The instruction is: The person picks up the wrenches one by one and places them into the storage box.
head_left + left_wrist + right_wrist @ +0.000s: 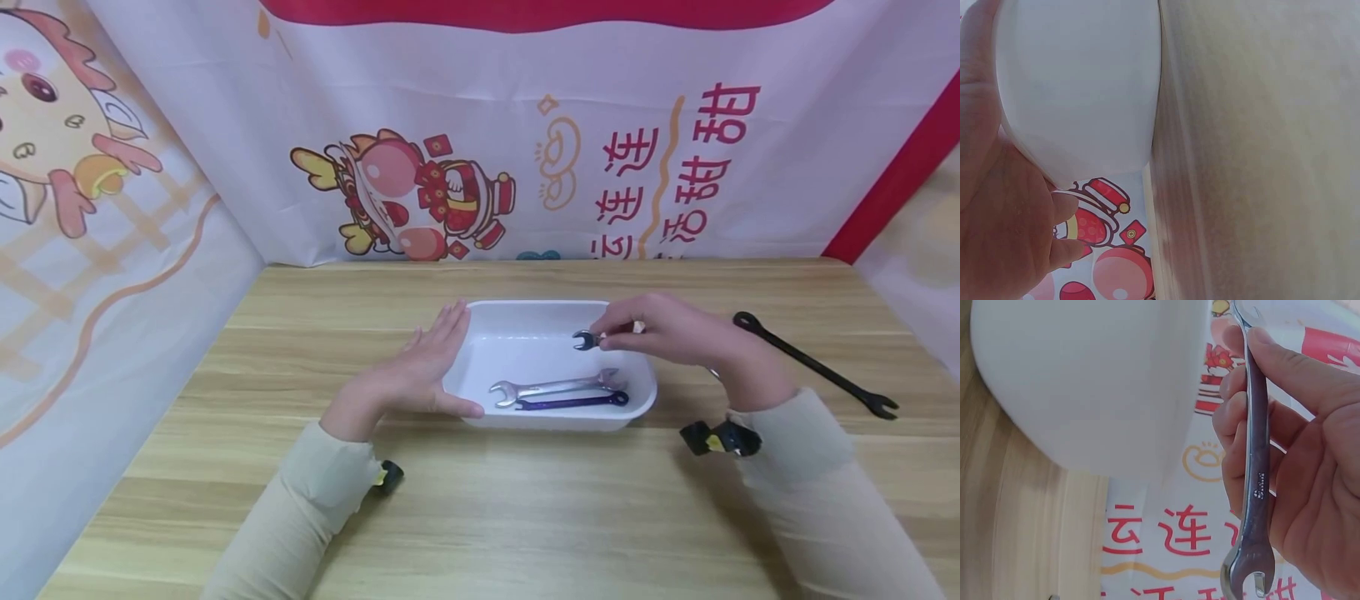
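A white tray (pixel 480 312) sits mid-table and holds a silver wrench (pixel 555 387) and a purple wrench (pixel 573 402). My left hand (pixel 427 367) rests flat against the tray's left wall (pixel 1079 87), fingers straight. Over the tray's right side, my right hand (pixel 660 329) pinches a small silver wrench (pixel 587 340) by its shaft. In the right wrist view that small silver wrench (pixel 1252 462) lies along my fingers, its open end pointing down beside the tray's outer wall (pixel 1085 381).
A long black wrench (pixel 813 363) lies on the wooden table (pixel 480 517) to the right of my right hand. Printed banners close off the back and both sides.
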Available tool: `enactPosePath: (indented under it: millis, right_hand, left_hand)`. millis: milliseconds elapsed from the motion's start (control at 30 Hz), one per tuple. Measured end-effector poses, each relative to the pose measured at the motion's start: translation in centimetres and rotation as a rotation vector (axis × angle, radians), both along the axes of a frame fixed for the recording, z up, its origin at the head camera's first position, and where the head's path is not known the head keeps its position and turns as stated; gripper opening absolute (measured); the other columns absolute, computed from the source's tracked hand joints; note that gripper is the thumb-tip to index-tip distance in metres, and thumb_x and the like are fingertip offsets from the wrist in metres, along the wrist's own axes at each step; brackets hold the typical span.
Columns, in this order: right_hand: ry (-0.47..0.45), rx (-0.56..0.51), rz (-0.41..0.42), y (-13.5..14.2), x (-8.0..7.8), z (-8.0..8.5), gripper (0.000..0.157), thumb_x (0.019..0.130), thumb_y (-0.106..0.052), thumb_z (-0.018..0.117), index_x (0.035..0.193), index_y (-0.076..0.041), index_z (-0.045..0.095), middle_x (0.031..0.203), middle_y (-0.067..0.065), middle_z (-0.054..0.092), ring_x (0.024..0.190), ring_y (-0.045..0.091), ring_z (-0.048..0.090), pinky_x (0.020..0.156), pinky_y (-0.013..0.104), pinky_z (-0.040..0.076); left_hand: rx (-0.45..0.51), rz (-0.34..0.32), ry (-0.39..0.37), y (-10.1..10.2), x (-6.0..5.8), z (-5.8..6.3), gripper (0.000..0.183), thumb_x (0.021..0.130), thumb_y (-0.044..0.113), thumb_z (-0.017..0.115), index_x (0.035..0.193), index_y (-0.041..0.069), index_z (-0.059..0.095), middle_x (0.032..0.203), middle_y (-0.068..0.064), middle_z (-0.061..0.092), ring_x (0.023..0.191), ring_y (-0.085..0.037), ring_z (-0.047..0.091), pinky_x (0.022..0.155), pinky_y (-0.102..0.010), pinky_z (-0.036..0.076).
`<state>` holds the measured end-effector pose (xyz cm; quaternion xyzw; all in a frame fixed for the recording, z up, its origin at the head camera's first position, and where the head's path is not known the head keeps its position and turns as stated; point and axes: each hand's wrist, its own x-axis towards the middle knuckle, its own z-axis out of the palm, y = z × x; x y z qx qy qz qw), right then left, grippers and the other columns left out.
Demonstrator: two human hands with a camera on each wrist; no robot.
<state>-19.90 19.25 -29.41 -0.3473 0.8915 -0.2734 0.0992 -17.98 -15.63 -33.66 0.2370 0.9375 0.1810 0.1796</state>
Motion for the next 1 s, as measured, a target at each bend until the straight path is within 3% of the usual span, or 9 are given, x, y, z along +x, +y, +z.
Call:
enactPosePath:
  millis: [333, 1000]
  right_hand:
    - [0.032, -0.018, 0.039, -1.6, -0.4, 0.1, 0.02, 0.092, -0.01, 0.07, 0.109, -0.017, 0.077, 0.104, -0.003, 0.075, 0.093, 0.011, 0.068, 0.085, 0.036, 0.058]
    - [0.011, -0.079, 0.126, -4.3, -0.6, -0.5, 0.019, 0.094, -0.015, 0.069, 0.111, -0.017, 0.077, 0.103, -0.003, 0.075, 0.087, 0.009, 0.064, 0.078, 0.029, 0.058]
  left_hand:
    - [0.001, 0.001, 0.001, 0.0, 0.0, 0.1, 0.132, 0.074, 0.066, 0.075, 0.159, 0.015, -0.012, 0.167, 0.001, -0.019, 0.155, -0.018, -0.018, 0.124, -0.056, 0.0]
    - [-0.005, 0.007, 0.002, 0.0, 0.1, 0.1, 0.132, 0.073, 0.069, 0.074, 0.159, 0.016, -0.012, 0.167, 0.002, -0.019, 0.155, -0.018, -0.018, 0.124, -0.055, 0.0]
